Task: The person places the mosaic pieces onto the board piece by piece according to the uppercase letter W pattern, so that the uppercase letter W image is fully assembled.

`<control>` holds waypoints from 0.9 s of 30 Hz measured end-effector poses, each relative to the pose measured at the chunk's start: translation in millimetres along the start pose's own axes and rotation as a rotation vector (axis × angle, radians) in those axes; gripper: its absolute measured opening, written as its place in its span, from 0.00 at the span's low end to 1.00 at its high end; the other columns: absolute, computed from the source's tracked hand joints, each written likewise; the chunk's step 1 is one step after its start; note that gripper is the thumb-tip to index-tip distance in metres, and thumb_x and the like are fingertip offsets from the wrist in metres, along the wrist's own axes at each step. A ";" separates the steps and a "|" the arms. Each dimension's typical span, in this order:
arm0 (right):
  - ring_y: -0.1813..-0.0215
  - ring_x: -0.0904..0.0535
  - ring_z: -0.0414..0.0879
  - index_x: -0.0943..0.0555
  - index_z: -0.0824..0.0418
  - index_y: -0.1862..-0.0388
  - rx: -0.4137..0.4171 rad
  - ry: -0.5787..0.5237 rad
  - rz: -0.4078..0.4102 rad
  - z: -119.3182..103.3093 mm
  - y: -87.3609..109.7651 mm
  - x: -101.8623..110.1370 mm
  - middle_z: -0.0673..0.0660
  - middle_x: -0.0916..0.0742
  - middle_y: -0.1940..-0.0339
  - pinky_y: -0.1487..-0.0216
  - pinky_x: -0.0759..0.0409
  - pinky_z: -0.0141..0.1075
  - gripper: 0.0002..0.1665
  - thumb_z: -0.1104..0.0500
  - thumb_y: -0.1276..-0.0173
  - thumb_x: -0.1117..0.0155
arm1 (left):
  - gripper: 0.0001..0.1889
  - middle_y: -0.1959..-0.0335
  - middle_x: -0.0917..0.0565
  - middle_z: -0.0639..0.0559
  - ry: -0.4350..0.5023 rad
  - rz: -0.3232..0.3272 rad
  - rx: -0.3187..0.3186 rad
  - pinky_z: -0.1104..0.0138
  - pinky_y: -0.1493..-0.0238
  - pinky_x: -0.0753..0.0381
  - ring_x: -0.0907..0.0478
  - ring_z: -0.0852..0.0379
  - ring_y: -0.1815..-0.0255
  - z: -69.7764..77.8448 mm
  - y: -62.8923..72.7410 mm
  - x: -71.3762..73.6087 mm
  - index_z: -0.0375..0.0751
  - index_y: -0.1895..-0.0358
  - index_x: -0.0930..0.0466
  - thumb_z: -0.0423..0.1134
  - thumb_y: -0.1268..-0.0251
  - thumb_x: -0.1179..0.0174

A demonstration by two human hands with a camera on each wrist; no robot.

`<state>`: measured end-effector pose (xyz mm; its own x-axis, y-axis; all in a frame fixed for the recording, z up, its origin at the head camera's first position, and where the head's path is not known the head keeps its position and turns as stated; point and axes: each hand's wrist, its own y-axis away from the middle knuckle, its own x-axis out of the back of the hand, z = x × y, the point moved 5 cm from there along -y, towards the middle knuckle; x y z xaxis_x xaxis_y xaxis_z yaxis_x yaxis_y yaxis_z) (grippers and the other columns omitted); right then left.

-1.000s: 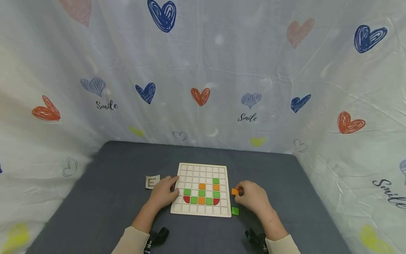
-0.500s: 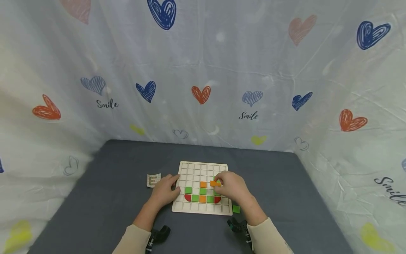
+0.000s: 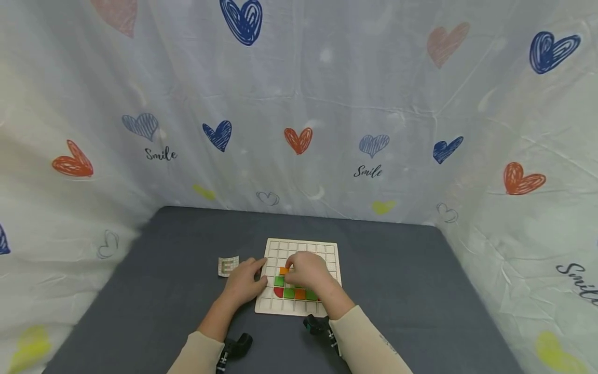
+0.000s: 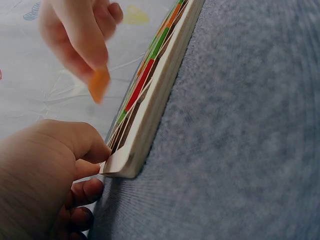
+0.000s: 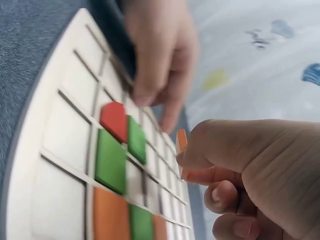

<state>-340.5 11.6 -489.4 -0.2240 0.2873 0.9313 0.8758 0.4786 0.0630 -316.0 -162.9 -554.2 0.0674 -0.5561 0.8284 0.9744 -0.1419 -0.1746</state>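
In the head view, a pale wooden grid board lies on the dark grey table, with green, orange and red tiles set in some of its cells. My right hand pinches a small orange tile between thumb and finger, above the left part of the board. Below that tile a green tile sits over a rounded red tile. My left hand grips the board's left edge with thumb and forefinger, its other fingers curled. My right hand and forearm hide several board tiles.
A small printed card lies left of the board, partly behind my left hand. Both wrists carry black devices. A white curtain with printed hearts stands behind the dark table.
My right hand has carried the orange tile leftward from beside the board's right edge across to its left part. My left hand stays at the edge. The loose green tile is now hidden.
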 end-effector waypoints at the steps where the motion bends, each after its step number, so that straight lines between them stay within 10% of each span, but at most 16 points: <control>1: 0.79 0.30 0.41 0.09 0.55 0.59 -0.004 0.011 -0.010 -1.1 -2.6 -3.6 0.46 0.15 0.74 0.74 0.28 0.35 0.12 0.56 0.43 0.29 | 0.27 0.73 0.33 0.55 -0.001 0.002 -0.004 0.63 0.71 0.40 0.40 0.57 0.76 0.3 0.1 -0.2 0.37 0.33 0.21 0.38 0.36 0.38; 16: 0.76 0.25 0.35 0.05 0.48 0.66 0.001 0.097 0.012 -2.9 -14.2 -14.8 0.44 0.09 0.66 0.72 0.25 0.32 0.06 0.53 0.32 0.27 | 0.27 0.73 0.33 0.56 0.004 0.008 0.001 0.63 0.72 0.41 0.41 0.58 0.77 1.0 1.4 -3.6 0.37 0.33 0.20 0.38 0.37 0.38; 27: 0.66 0.18 0.43 0.09 0.53 0.47 -0.042 -0.048 -0.017 14.9 10.7 1.9 0.51 0.10 0.56 0.67 0.23 0.38 0.14 0.53 0.27 0.34 | 0.28 0.73 0.33 0.56 -0.012 0.010 0.024 0.63 0.71 0.40 0.40 0.58 0.76 0.4 0.0 -0.8 0.37 0.32 0.21 0.40 0.36 0.38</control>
<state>-337.9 29.6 -492.3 -0.2584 0.3190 0.9118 0.8885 0.4489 0.0948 -315.9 -162.1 -554.7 0.0795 -0.5478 0.8328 0.9786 -0.1163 -0.1700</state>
